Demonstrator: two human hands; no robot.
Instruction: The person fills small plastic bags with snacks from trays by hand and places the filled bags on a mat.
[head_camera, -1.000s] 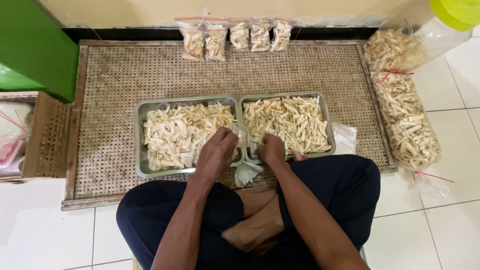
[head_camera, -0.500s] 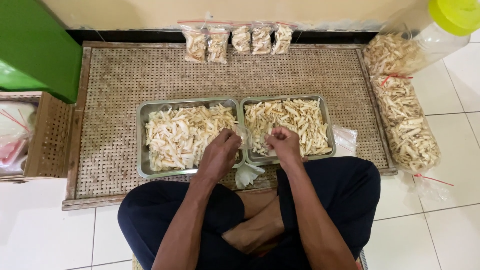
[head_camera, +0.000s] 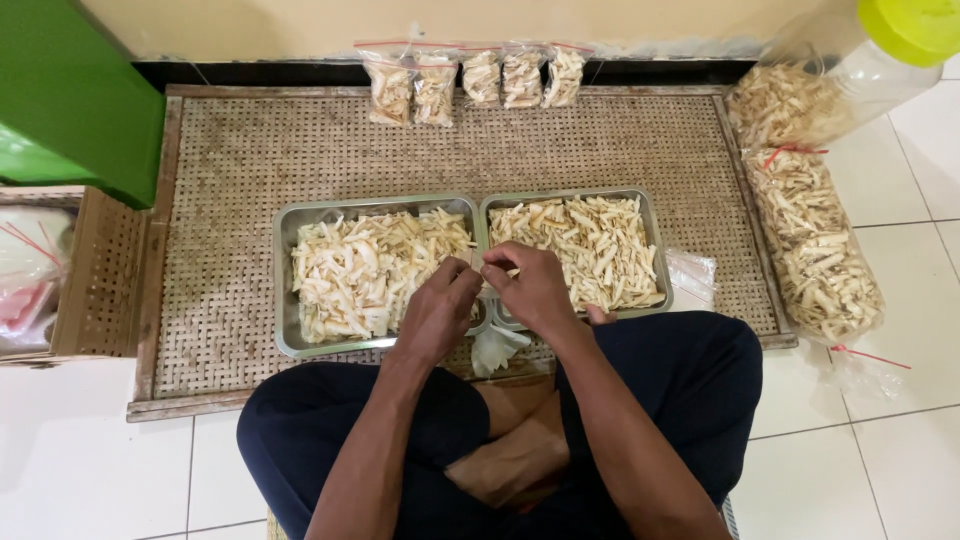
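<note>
Grip: left hand (head_camera: 437, 312) and right hand (head_camera: 531, 286) meet with fingertips pinched together on a small clear bag (head_camera: 497, 345), which hangs below them; what else they hold is too small to tell.
Hands: over the near rims of the two trays, where the trays touch.
Left tray (head_camera: 284, 262): on the mat (head_camera: 230, 160), full of pale chip sticks.
Right tray (head_camera: 655, 222): just beside the left tray, also full.
Small bags (head_camera: 470, 82): five filled packs in a row at the far edge of the mat.
Big bags (head_camera: 810, 240): right of the mat, on the tiles, tied with red string.
Green box (head_camera: 60, 100): left of the mat, far corner.
Legs: crossed, at the near edge of the mat.
</note>
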